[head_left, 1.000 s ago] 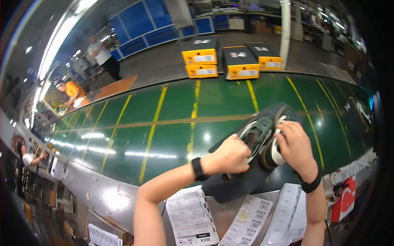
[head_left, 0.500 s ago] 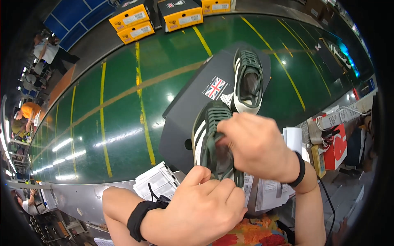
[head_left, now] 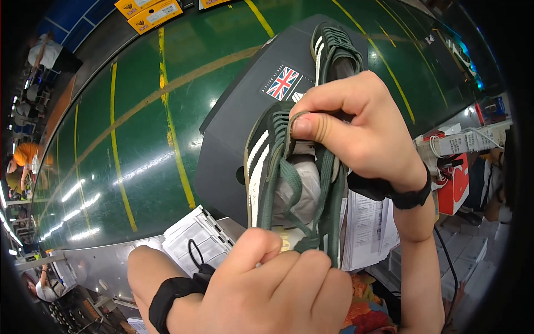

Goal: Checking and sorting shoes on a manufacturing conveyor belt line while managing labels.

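Note:
A dark green sneaker (head_left: 257, 178) with white side stripes lies toe away from me on a dark grey shoebox (head_left: 231, 131). My right hand (head_left: 364, 128) is closed, pinching the sneaker's tongue between thumb and forefinger and lifting it, so the pale stuffing (head_left: 301, 183) inside shows. My left hand (head_left: 278, 289) is curled at the heel end with its knuckles up; it hides the heel. Loose green laces (head_left: 292, 183) hang over the shoe opening. The matching sneaker (head_left: 328, 47) lies farther off on the box, partly behind my right hand.
The green tabletop (head_left: 139, 117) with yellow lines stretches left and away. Yellow shoeboxes (head_left: 156, 16) stand at the far edge. Papers (head_left: 192, 236) lie left of the shoe, and a label stack (head_left: 367, 222) lies right. A red box (head_left: 453, 189) and cables sit farther right. People are at far left.
My right hand has shifted from the laces to the tongue and pulled it up, opening the shoe. In the picture, the shoes and box sit higher and slightly farther left. The left hand stays at the heel.

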Demonstrator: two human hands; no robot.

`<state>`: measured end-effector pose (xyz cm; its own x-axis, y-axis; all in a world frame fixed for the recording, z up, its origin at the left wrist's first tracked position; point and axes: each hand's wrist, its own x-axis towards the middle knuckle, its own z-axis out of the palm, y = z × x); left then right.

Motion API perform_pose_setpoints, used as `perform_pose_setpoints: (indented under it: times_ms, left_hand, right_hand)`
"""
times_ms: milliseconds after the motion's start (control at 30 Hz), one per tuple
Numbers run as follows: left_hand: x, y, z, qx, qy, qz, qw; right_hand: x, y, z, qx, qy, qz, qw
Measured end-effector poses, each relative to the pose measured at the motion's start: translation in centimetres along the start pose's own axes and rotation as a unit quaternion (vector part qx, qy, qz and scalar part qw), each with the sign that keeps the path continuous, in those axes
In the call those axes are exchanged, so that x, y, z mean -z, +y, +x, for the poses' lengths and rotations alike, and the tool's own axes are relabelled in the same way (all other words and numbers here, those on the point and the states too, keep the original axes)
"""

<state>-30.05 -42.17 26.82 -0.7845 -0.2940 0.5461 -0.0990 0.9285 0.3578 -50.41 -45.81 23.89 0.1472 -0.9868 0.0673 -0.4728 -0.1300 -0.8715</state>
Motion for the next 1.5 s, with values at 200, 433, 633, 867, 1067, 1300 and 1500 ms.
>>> perform_pose_setpoints:
  times_ms: [200,433,633,867,1067,1300,1500]
  left_hand:
    - [2.3,-2.5,1.0,0.100,-0.144,0.069,0.982]
    - [-0.5,-17.4,-1.4,0.178,-0.126,-0.148,0.965]
    - [1.3,-19.3,-3.5,0.303,-0.098,-0.332,0.888]
    - [-4.7,-22.6,-9.4,0.443,-0.240,-0.378,0.776]
    - [-3.5,-21.3,-8.1,0.462,-0.160,-0.532,0.691]
    - [-1.5,-20.5,-4.4,0.317,-0.143,-0.568,0.746]
    - [-1.6,-18.5,-1.8,0.331,-0.145,-0.503,0.785]
  right_hand:
    - [1.4,-0.4,-1.9,0.095,0.167,-0.142,0.971]
    - [2.0,5.8,-4.4,-0.049,0.085,-0.203,0.974]
    - [-2.9,2.3,-6.9,0.007,0.091,-0.305,0.948]
    - [-9.9,8.7,-7.3,0.093,0.188,-0.352,0.912]
    - [-4.6,7.0,-6.0,0.209,0.196,-0.318,0.904]
    - [0.7,6.0,-6.6,0.216,0.235,-0.274,0.907]
    - [1.2,8.1,-7.0,0.198,0.297,-0.247,0.901]
